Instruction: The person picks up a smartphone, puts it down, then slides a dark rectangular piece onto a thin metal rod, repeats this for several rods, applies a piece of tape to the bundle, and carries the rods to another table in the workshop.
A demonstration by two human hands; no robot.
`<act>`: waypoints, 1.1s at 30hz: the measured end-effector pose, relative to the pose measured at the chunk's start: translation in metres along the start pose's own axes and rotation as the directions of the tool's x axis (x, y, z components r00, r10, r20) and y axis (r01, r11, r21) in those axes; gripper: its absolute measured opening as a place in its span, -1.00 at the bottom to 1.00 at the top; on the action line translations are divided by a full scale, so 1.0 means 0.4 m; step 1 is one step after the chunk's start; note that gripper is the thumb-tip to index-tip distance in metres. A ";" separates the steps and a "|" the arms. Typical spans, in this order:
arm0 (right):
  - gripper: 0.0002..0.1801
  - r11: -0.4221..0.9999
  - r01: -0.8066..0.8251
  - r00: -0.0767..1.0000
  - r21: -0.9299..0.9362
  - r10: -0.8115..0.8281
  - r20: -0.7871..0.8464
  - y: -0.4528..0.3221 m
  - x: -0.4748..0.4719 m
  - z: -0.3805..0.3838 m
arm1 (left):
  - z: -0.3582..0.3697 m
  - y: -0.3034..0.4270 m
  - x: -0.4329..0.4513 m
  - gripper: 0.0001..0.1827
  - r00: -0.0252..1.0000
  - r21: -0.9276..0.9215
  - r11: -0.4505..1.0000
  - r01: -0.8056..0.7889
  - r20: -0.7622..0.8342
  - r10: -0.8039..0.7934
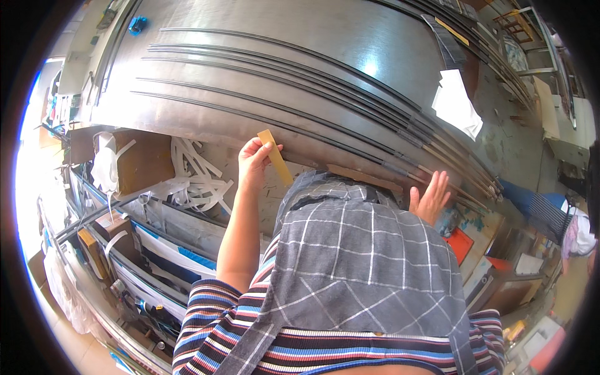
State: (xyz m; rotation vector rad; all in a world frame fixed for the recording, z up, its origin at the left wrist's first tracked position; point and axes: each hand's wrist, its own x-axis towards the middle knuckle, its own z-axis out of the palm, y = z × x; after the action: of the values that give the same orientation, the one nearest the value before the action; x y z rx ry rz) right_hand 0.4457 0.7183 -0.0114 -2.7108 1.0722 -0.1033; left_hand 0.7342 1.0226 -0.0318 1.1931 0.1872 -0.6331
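My left hand [255, 161] pinches a flat yellow strip [277, 161] near its top end, between thumb and fingers. It hangs tilted in front of the table's near edge. My right hand [431, 198] holds nothing; its fingers are stretched out and the thumb stands apart. That hand is by the right ends of several long thin rods [262, 69], and whether it touches one I cannot tell. The rods lie side by side on a metal tabletop [300, 18]. They are dark along most of their length and tan at the right, with grey wrapped sections [418, 130] between.
White papers [455, 104] and dark strips [445, 42] lie at the table's right. A blue roll [137, 25] sits far left. Below left are a cardboard box [145, 161], tangled white strips [201, 180] and a divided rack [173, 246]. Another person [546, 211] is at the right.
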 end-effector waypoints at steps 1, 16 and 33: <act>-0.17 1.000 0.005 1.000 0.004 -0.004 -0.014 -0.015 0.011 -0.008 | -0.001 0.000 0.000 -0.93 1.000 0.005 1.000 0.002 0.001 -0.002; -0.13 0.999 0.031 0.999 -0.033 -0.031 -0.007 -0.033 0.123 0.045 | -0.006 -0.005 0.007 -0.91 0.999 0.131 0.990 -0.047 0.005 0.046; -0.14 0.998 0.018 0.998 -0.052 -0.022 -0.062 -0.037 0.109 0.071 | 0.048 0.028 -0.005 -0.92 0.999 0.221 0.975 -0.004 -0.037 0.012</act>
State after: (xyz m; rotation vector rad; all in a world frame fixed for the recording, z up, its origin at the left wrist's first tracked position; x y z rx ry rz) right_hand 0.4917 0.7042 -0.0363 -2.7815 1.0792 -0.1670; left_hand 0.7352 1.0082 -0.0148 1.4207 0.1462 -0.6365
